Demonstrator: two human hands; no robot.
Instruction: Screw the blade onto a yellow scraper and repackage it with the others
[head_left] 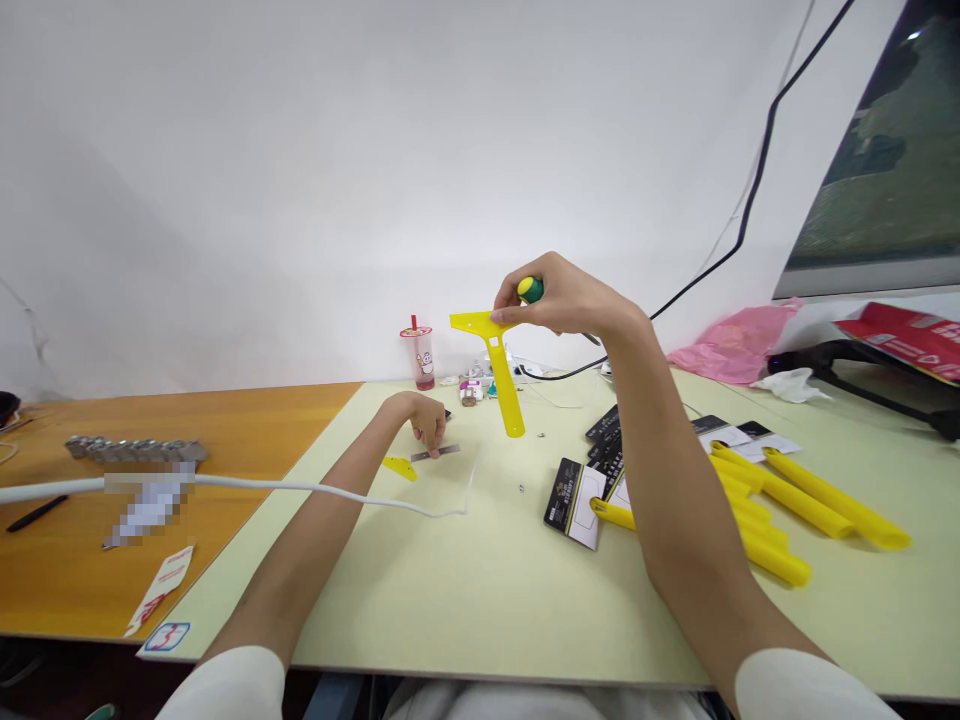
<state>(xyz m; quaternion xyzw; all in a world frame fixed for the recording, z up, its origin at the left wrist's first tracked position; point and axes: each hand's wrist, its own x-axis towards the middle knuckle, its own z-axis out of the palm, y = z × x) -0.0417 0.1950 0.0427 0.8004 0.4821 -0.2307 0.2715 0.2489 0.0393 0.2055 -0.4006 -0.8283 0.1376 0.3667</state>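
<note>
Up above the table, my right hand (559,295) pinches a flat yellow T-shaped scraper part (504,385) by its wide head, so its stem hangs down. A screwdriver (531,290) with a green and yellow handle is tucked in the same hand; its shaft is mostly hidden. Low at the tabletop, my left hand (426,420) is closed, its fingertips on a thin metal blade (439,453). Beside that blade lies another yellow piece (400,467), partly behind my left forearm. Two tiny metal bits, seemingly nuts (522,488), rest on the table.
Yellow tubes (840,495) and black-and-white cards (576,500) lie to the right. A drink cup (421,358) stands by the wall. A white cable (300,487) crosses over my left forearm. Pink plastic (739,340) sits at the back right, metal parts (135,450) on the wooden table.
</note>
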